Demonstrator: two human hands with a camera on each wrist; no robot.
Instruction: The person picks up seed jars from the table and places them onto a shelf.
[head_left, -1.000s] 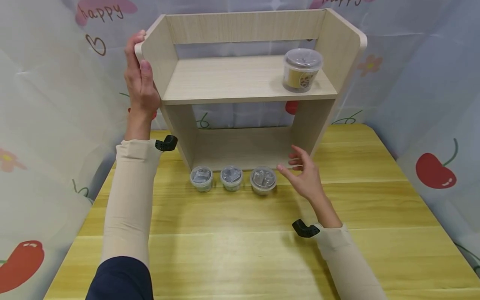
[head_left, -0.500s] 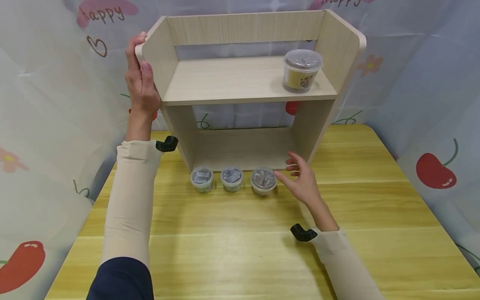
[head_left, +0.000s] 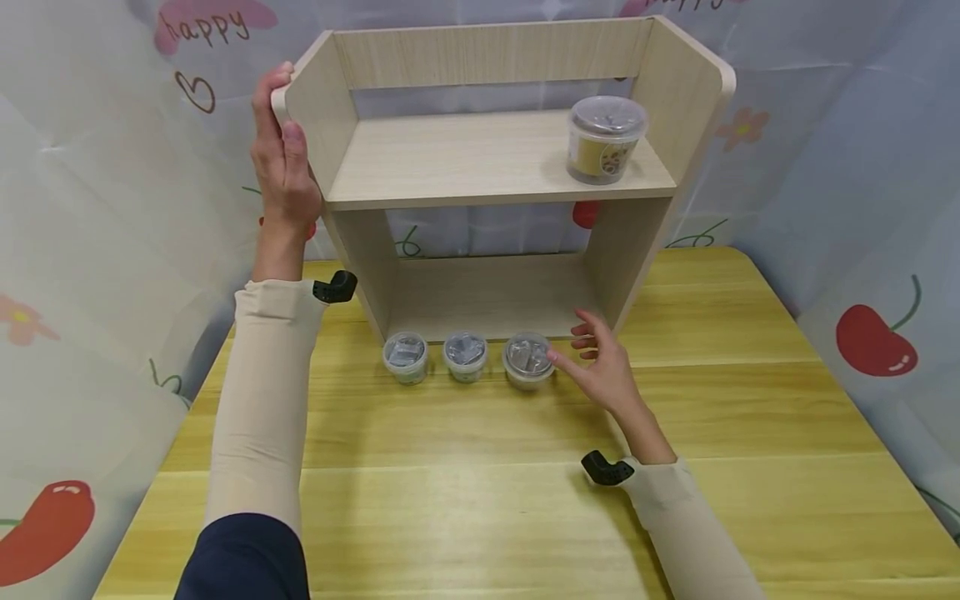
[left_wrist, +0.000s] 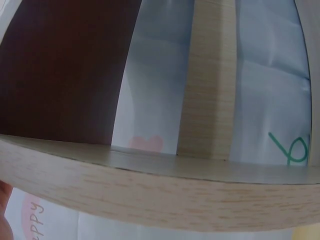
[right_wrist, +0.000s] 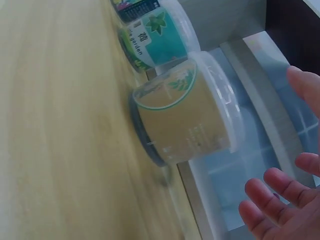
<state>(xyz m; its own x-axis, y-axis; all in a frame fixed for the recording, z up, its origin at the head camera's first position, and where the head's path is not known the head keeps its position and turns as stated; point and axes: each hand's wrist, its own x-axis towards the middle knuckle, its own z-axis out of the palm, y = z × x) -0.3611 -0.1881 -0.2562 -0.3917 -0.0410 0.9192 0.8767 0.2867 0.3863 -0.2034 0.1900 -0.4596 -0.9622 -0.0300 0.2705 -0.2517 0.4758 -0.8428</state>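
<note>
A small two-tier wooden shelf (head_left: 495, 200) stands on the table. At its left side panel, my left hand (head_left: 287, 171) holds the upper front edge, thumb toward the front and fingers on the outer side. My right hand (head_left: 603, 367) is spread beside the rightmost of three small lidded plastic cups, its thumb tip overlapping the lid in the head view. That cup (right_wrist: 185, 112) has beige contents and a leafy print in the right wrist view. The middle cup (head_left: 465, 357) and the left cup (head_left: 406, 358) line up along the shelf's front.
A larger lidded cup (head_left: 606, 140) with a yellow label sits at the right of the upper tier. The shelf's lower tier (head_left: 487, 296) lies behind the row of cups. A patterned cloth (head_left: 847, 167) hangs around the wooden table (head_left: 450, 500).
My right hand has moved slightly left and toward me, its thumb coming to the rightmost cup's lid. My left hand has stayed on the shelf. The cups have not moved.
</note>
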